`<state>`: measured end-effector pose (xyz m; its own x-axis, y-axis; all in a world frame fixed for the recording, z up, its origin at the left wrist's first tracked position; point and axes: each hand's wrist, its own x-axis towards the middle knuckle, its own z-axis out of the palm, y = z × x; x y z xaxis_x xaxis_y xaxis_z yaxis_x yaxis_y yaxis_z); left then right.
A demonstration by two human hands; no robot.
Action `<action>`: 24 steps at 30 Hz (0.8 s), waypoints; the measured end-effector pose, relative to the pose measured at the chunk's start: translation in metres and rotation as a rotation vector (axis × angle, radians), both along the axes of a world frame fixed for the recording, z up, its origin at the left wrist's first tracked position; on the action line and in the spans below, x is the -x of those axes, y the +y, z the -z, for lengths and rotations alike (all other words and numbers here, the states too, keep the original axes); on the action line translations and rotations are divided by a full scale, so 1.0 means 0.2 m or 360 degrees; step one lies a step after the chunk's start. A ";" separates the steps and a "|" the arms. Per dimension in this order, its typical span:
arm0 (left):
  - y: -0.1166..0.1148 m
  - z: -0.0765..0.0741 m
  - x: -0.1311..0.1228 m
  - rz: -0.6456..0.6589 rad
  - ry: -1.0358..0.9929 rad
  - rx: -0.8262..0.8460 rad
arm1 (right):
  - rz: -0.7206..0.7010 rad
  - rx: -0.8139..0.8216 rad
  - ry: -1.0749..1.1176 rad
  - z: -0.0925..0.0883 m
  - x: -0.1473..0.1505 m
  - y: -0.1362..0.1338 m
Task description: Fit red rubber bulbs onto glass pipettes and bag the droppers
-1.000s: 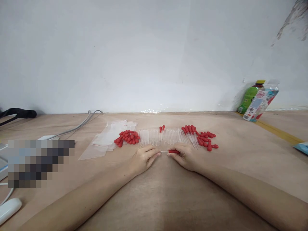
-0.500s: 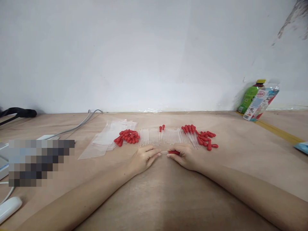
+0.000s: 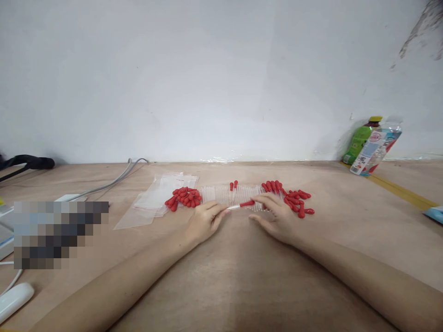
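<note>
My left hand (image 3: 206,220) pinches the clear tube end of a dropper (image 3: 245,204), which points right with its red rubber bulb toward my other hand. Beside that bulb, my right hand (image 3: 275,216) is open, thumb and fingers apart. Just behind both hands lies a row of clear dropper tubes (image 3: 213,195). Two droppers with red bulbs (image 3: 234,185) stick up from the row's middle, and several more bulbed droppers (image 3: 272,186) lie at its right end. Loose red bulbs are heaped on the left (image 3: 183,198) and on the right (image 3: 297,198).
Clear plastic bags (image 3: 164,193) lie left of the tubes. Grey cables (image 3: 114,180), a blurred-out object (image 3: 58,235) and a white rounded device (image 3: 15,297) occupy the far left. A green bottle (image 3: 358,143) and a labelled clear bottle (image 3: 375,152) stand by the wall at right.
My right hand has let go of the red bulb and opened, moving slightly right. My left hand still holds the dropper, now tilted with its bulb end raised.
</note>
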<state>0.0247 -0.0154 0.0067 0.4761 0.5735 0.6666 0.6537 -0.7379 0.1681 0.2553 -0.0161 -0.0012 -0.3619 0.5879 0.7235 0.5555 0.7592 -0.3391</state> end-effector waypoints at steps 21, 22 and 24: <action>0.30 -0.08 -0.26 -0.0862 0.0288 0.0632 | 0.0865 -0.0234 0.0106 0.10 -0.48 0.11; 0.31 -0.08 -0.26 -0.0855 0.0285 0.0667 | 0.0865 -0.0240 0.0097 0.10 -0.48 0.11; 0.31 -0.08 -0.26 -0.0842 0.0276 0.0731 | 0.0875 -0.0233 0.0087 0.09 -0.49 0.11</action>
<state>0.0762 0.0474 0.0221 0.1342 0.9608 0.2427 0.9493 -0.1949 0.2467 0.3525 0.0061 -0.0201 0.0092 0.5713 0.8207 0.8668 0.4047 -0.2915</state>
